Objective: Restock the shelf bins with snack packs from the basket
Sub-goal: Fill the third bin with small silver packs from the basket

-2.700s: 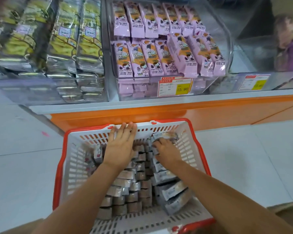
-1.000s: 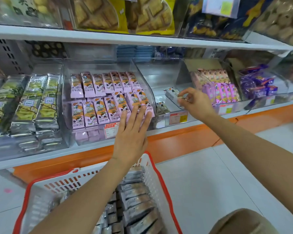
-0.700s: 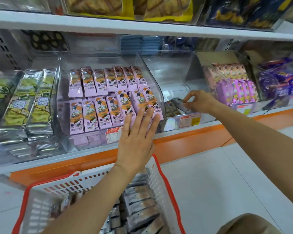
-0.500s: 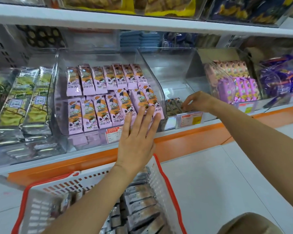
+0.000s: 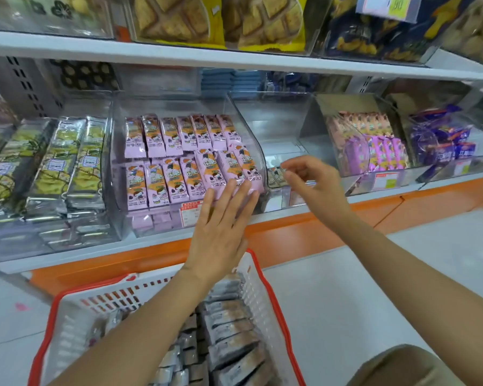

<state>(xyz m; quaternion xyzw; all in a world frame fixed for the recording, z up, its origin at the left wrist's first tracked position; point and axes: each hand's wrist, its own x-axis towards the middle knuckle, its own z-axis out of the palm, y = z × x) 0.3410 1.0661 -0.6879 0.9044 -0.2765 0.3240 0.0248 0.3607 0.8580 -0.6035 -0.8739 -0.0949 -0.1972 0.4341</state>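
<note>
A white basket with a red rim [image 5: 265, 277] stands on the floor below me, filled with several grey-brown snack packs [image 5: 229, 330]. My left hand [image 5: 221, 229] hovers flat, fingers straight, in front of the clear bin of pink packs [image 5: 179, 168]. My right hand [image 5: 310, 182] is at the front of the nearly bare clear bin [image 5: 279, 129] to the right, fingers loosely curled and holding nothing. A few grey-brown packs [image 5: 275, 175] lie at that bin's front, just left of my fingertips.
Left of the pink bin is a bin of silver-green packs [image 5: 53, 168]. Right of the bare bin are bins of pink-purple packs [image 5: 374, 146] and dark purple packs [image 5: 441, 140]. An upper shelf [image 5: 234, 62] overhangs. The orange shelf base [image 5: 290, 235] meets the grey floor.
My right hand carried a grey-brown pack from the basket to the nearly bare bin, set it at the front and let go; it has now lifted slightly. My left hand rose from the basket.
</note>
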